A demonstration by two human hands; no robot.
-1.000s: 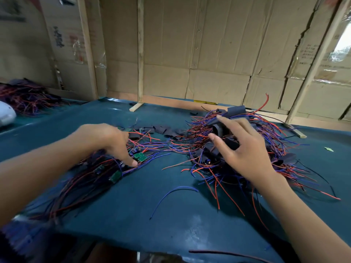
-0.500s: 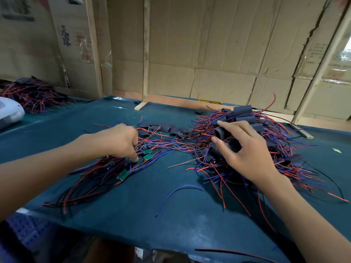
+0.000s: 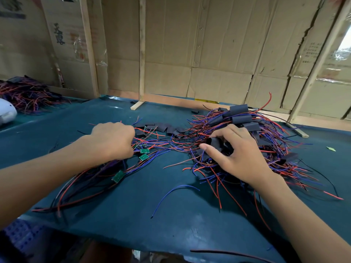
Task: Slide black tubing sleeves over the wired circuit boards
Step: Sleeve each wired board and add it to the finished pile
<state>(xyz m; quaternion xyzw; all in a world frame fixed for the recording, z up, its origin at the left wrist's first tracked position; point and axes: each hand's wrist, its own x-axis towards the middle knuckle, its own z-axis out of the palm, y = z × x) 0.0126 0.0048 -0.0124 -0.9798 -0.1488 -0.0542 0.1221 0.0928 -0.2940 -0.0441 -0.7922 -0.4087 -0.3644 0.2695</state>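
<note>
Black tubing sleeve (image 3: 215, 144) pinched between the thumb and curled fingers of the right hand (image 3: 239, 154), which rests on the right-hand heap of red and blue wires (image 3: 237, 141). More black sleeves (image 3: 240, 114) lie on the far side of that heap, and flattened ones (image 3: 161, 129) lie just left of it. Left of the heap, the left hand (image 3: 113, 139) is clenched over a bundle of wires (image 3: 91, 179); what its fingertips grip is hidden. Small green circuit boards (image 3: 143, 157) lie on their wires beside this hand, one (image 3: 118, 176) nearer the viewer. All rest on a teal table (image 3: 144, 215), with cardboard walls (image 3: 209, 44) beyond the heap.
</note>
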